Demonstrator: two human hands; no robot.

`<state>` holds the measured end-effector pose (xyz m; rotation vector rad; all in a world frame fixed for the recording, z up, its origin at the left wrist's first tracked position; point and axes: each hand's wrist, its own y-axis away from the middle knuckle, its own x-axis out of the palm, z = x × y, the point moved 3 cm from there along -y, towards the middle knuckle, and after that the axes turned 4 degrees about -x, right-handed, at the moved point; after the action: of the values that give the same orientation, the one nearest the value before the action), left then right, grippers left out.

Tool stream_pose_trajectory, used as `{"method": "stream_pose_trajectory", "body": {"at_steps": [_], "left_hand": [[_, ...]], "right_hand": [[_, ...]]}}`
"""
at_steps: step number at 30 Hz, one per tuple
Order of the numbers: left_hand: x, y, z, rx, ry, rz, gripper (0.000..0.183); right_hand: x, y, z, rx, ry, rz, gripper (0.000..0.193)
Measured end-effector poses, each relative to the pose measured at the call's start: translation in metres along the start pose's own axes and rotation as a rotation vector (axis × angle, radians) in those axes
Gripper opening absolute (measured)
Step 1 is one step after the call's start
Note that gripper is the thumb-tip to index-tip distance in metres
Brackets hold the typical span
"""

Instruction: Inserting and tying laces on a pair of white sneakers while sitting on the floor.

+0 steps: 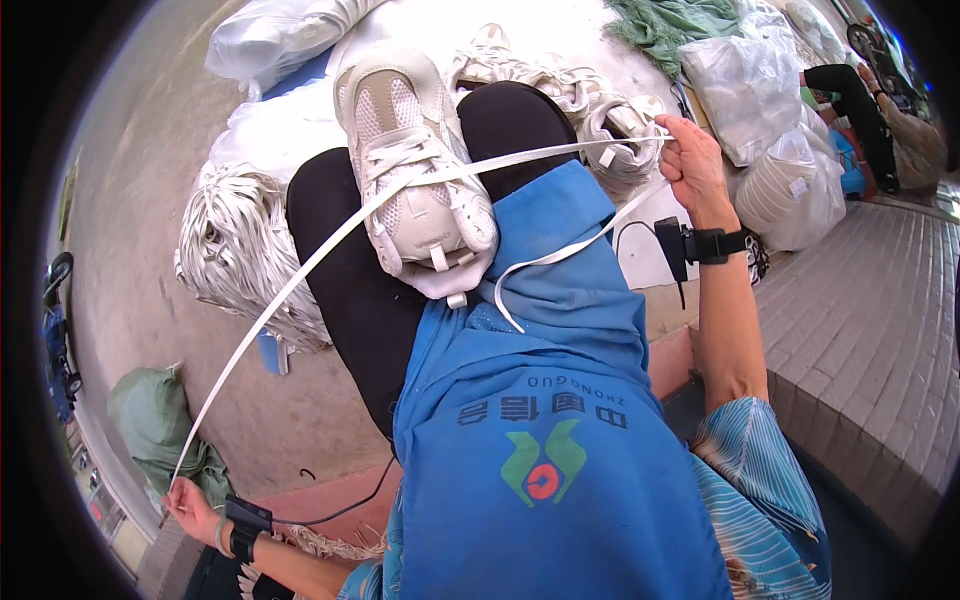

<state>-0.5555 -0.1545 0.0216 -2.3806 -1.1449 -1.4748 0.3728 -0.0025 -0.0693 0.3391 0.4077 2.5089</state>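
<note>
A beige and white sneaker (400, 130) rests on my lap, its toe pointing away from me. A flat white shoelace (300, 275) is threaded through its upper eyelets and stretches out to both sides. Down at the lower left, my left hand (192, 510) pinches one stretch of the lace at arm's length. At the upper right, my right hand (692, 165) is closed on the other stretch, and a loose end hangs from it across the blue apron (560, 370). The sneaker's tongue stands up near me.
Left of my knees lies a thick bundle of white laces (240, 250). More sneakers (615, 140) sit beyond my knees. Plastic bags (740, 95) are at the far right, and a green sack (155, 415) is at the left. Another person (860, 110) sits at the upper right.
</note>
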Motion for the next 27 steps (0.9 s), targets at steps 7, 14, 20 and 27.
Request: {"method": "stream_pose_trajectory", "body": {"at_steps": [7,14,20,27], "left_hand": [[0.023,0.029,0.026,0.274,-0.222,-0.29,0.026],[0.113,0.071,0.192,-0.016,-0.808,0.385,0.052],[0.191,0.205,0.392,-0.461,-1.161,0.642,0.045],[0.17,0.222,0.445,-0.486,-1.421,0.791,0.02]], "right_hand": [[-0.003,0.001,0.009,-0.796,1.073,-0.084,0.014],[0.113,0.136,0.031,-0.804,0.911,0.883,0.01],[0.126,0.155,-0.019,-0.906,1.404,1.007,0.007],[0.112,0.146,0.016,-0.882,1.268,0.775,0.008]]}}
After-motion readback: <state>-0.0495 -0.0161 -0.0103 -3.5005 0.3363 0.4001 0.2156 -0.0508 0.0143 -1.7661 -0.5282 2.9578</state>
